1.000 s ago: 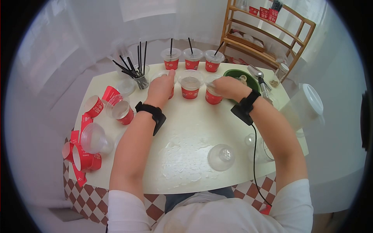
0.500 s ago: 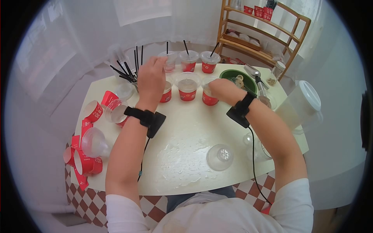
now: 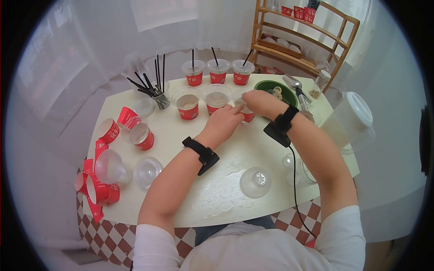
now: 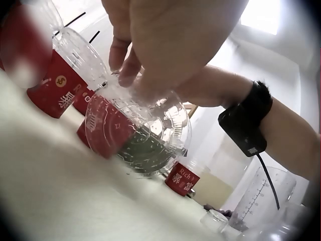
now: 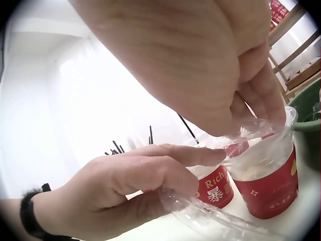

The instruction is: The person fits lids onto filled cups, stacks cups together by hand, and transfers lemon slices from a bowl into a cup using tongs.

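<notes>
My left hand (image 3: 221, 124) has come beside the rightmost front red cup (image 3: 248, 118); its fingers (image 5: 175, 175) pinch a clear plastic lid (image 5: 215, 221) by the edge. That lid (image 4: 145, 130) hangs tilted below the fingers in the left wrist view. My right hand (image 3: 264, 105) is over the same cup (image 5: 268, 196), its curled fingertips gripping clear plastic (image 5: 258, 133) at the rim; whether this is a lid or film I cannot tell. The middle cup (image 3: 217, 97) and left cup (image 3: 187, 106) stand upright in that row.
Three lidded cups with straws (image 3: 218, 74) stand behind. A straw holder (image 3: 160, 100), tipped red cups (image 3: 103, 189) and clear lids (image 3: 148, 173) are at left. A green bowl (image 3: 289, 95), pitcher (image 3: 346, 119) and clear dome (image 3: 256, 182) are at right and front.
My left hand has left the left front cup, risen near the back cups, then moved right and down beside the rightmost front cup. My right hand has stayed at that cup.
</notes>
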Motion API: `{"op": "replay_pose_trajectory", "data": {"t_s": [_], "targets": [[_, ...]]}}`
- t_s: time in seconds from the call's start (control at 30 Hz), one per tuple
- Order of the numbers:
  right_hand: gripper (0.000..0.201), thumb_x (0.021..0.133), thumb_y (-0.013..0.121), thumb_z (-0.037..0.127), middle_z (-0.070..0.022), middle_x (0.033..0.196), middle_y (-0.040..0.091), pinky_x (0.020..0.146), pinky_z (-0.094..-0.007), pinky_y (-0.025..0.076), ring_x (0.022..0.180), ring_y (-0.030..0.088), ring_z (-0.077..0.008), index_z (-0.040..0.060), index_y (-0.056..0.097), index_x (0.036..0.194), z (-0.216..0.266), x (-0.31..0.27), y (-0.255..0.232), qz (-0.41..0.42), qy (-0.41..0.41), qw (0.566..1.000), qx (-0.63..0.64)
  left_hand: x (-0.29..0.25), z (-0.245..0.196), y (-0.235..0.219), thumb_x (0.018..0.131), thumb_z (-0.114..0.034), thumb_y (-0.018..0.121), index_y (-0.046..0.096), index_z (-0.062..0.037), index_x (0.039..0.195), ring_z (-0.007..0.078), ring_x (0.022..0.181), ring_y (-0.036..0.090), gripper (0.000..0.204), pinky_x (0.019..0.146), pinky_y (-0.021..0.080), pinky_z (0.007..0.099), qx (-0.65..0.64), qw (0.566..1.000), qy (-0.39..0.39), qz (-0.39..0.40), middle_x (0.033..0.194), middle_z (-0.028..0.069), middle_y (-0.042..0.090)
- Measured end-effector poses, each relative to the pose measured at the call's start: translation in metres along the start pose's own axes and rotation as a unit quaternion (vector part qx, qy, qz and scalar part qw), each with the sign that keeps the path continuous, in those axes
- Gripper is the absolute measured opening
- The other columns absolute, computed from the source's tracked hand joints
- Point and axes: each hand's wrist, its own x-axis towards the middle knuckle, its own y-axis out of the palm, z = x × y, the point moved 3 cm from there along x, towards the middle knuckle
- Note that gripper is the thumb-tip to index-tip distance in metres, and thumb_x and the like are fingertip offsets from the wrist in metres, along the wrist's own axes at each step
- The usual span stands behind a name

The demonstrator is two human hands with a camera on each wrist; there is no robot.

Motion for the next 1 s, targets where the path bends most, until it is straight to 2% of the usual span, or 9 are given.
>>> {"op": "replay_pose_trajectory", "data": {"t_s": [0.27, 0.33, 0.4, 0.47, 0.53, 0.57, 0.7, 0.77, 1.0], "targets": [[0.009, 0.077, 0.055, 0.007, -0.0203, 0.079, 0.062, 0.068, -0.0432, 0.049, 0.077, 0.061, -0.0368, -0.0005, 0.061, 0.079, 0.002, -0.002, -0.046, -0.166, 0.091, 0.979, -0.076, 0.005, 0.004, -0.005, 0.077, -0.006, 0.056, 0.061, -0.004, 0.086, 0.0261, 0.094, 0.055, 0.01, 0.079, 0.047, 0.0366, -0.07, 0.997, -0.032, -0.006, 0.116, 0.0078, 0.055], [0.013, 0.076, 0.05, 0.003, -0.0237, 0.08, 0.061, 0.07, -0.0438, 0.048, 0.081, 0.06, -0.038, -0.0022, 0.057, 0.086, 0.006, -0.006, -0.066, -0.197, 0.099, 0.975, -0.015, 0.001, 0.013, -0.026, 0.083, -0.012, 0.056, 0.062, -0.0043, 0.089, 0.0276, 0.098, 0.056, 0.011, 0.083, 0.046, 0.0358, -0.041, 0.965, -0.082, -0.246, 0.118, 0.0105, 0.056], [0.017, 0.081, 0.051, 0.006, -0.0179, 0.083, 0.065, 0.068, -0.0373, 0.05, 0.078, 0.063, -0.0305, -0.001, 0.059, 0.095, 0.018, -0.01, -0.086, -0.174, 0.053, 0.983, 0.018, -0.008, 0.034, -0.033, 0.086, -0.014, 0.055, 0.061, -0.0038, 0.093, 0.0262, 0.098, 0.057, 0.013, 0.083, 0.046, 0.0338, -0.117, 0.945, -0.141, -0.27, 0.117, 0.0109, 0.057], [0.026, 0.086, 0.054, 0.013, -0.0098, 0.088, 0.066, 0.069, -0.0289, 0.051, 0.076, 0.064, -0.0192, 0.0006, 0.059, 0.108, 0.037, -0.012, -0.09, -0.013, 0.084, 0.935, 0.345, -0.023, 0.04, -0.051, 0.089, -0.017, 0.054, 0.06, -0.0032, 0.096, 0.0248, 0.098, 0.058, 0.016, 0.084, 0.046, 0.0319, -0.189, 0.916, -0.202, -0.29, 0.116, 0.0113, 0.059], [0.029, 0.087, 0.054, 0.015, -0.0069, 0.09, 0.065, 0.07, -0.0263, 0.051, 0.078, 0.062, -0.0149, 0.0015, 0.057, 0.113, 0.056, -0.015, -0.09, 0.046, 0.068, 0.878, 0.471, -0.041, 0.021, -0.079, 0.092, -0.018, 0.053, 0.058, -0.0036, 0.099, 0.013, 0.089, 0.058, 0.016, 0.08, 0.046, 0.0299, -0.574, 0.736, -0.294, -0.207, 0.106, 0.006, 0.061], [0.033, 0.089, 0.055, 0.018, -0.004, 0.093, 0.064, 0.072, -0.0237, 0.05, 0.08, 0.061, -0.0105, 0.0023, 0.055, 0.118, 0.064, -0.014, -0.087, 0.101, 0.055, 0.803, 0.585, -0.055, 0.023, -0.081, 0.093, -0.017, 0.052, 0.052, -0.0045, 0.112, 0.0119, 0.085, 0.058, 0.023, 0.076, 0.046, 0.0264, -0.586, 0.722, -0.302, -0.211, 0.102, 0.0072, 0.061], [0.037, 0.087, 0.058, 0.019, -0.0096, 0.099, 0.065, 0.072, -0.0275, 0.051, 0.088, 0.062, -0.0163, 0.0029, 0.054, 0.12, 0.062, 0.013, -0.051, 0.094, 0.055, 0.801, 0.589, -0.128, 0.001, -0.106, 0.093, -0.016, 0.051, 0.043, -0.0038, 0.123, 0.0114, 0.081, 0.057, 0.034, 0.072, 0.047, 0.0248, -0.525, 0.702, -0.379, -0.296, 0.098, 0.0087, 0.062], [0.034, 0.083, 0.062, 0.019, -0.0123, 0.1, 0.064, 0.072, -0.0322, 0.051, 0.091, 0.062, -0.023, 0.0033, 0.056, 0.113, 0.059, 0.026, -0.031, -0.029, -0.008, 0.999, 0.028, -0.17, -0.008, -0.117, 0.092, -0.014, 0.051, 0.036, -0.0025, 0.13, 0.0109, 0.079, 0.057, 0.042, 0.07, 0.046, 0.0225, -0.453, 0.729, -0.431, -0.28, 0.099, 0.009, 0.061], [0.011, 0.074, 0.061, 0.01, -0.0129, 0.079, 0.065, 0.066, -0.0359, 0.052, 0.077, 0.065, -0.0272, 0.0052, 0.065, 0.084, 0.076, 0.051, 0.019, -0.038, -0.05, 0.989, -0.134, -0.268, -0.008, -0.11, 0.09, -0.007, 0.051, 0.032, 0.0006, 0.133, 0.0099, 0.083, 0.054, 0.047, 0.071, 0.046, 0.022, -0.268, 0.73, -0.544, -0.317, 0.11, 0.0095, 0.056]]}}
